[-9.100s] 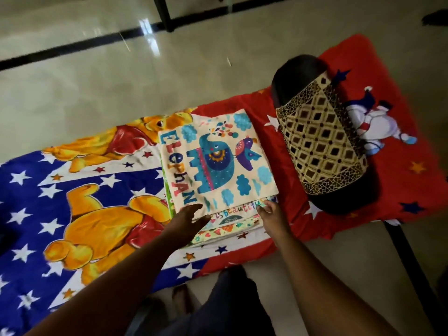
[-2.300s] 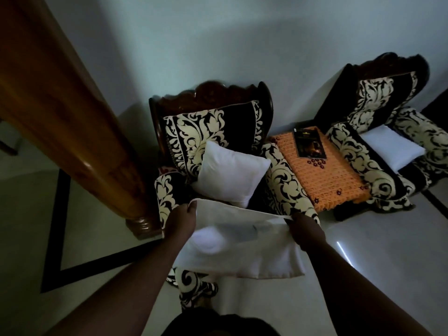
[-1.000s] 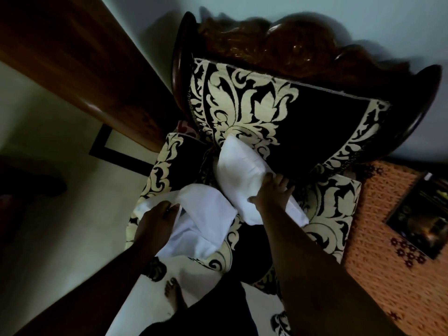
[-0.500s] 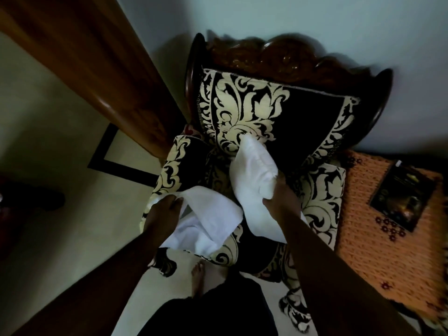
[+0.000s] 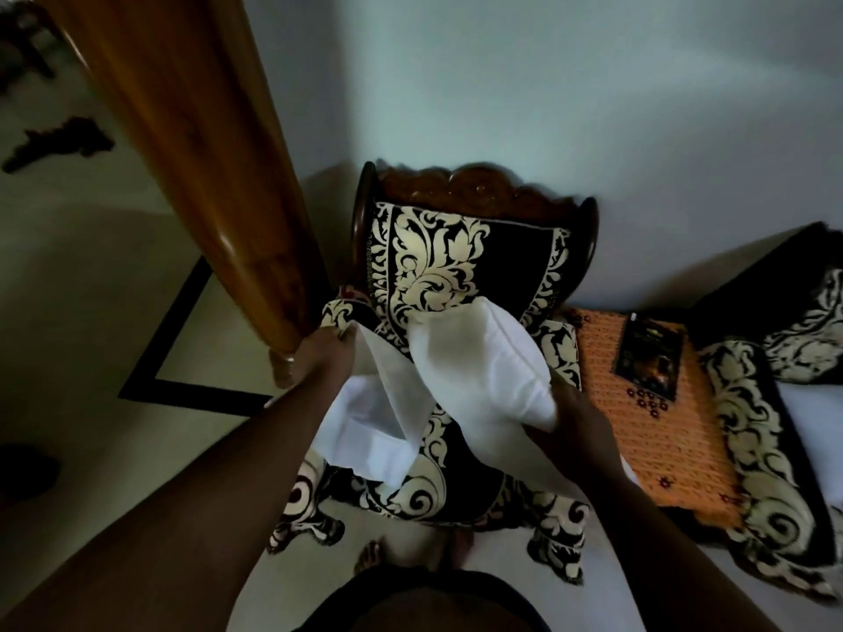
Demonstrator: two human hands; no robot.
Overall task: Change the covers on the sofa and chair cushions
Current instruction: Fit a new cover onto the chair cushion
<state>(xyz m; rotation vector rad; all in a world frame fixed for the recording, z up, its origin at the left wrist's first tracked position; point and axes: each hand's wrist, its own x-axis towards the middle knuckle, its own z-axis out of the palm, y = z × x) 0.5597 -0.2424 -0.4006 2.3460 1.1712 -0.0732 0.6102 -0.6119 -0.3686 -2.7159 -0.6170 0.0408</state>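
Head view looks down on two bare forearms reaching forward over an armchair [image 5: 470,266] with black-and-cream floral upholstery and a carved wooden back. The left hand [image 5: 321,358] is raised beside the chair's left armrest, knuckles up, fingers pinched closed on the upper edge of a limp white cover [image 5: 369,431]; the cloth hangs from that grip and drapes down in front of the seat. The right hand [image 5: 570,431] sits lower and to the right, wrist turned inward, closed around the lower corner of a plump white cushion [image 5: 483,367]. The cushion is lifted clear of the seat and tilted, its upper corner pointing toward the chair back, its left side just beside the hanging cover. Both arms are extended and nearly straight, spread apart. A wooden post [image 5: 200,143] slants down on the left, close to the left hand. To the right of the chair an orange cloth [image 5: 661,431] covers a tabletop with a dark booklet [image 5: 650,358] lying on it.
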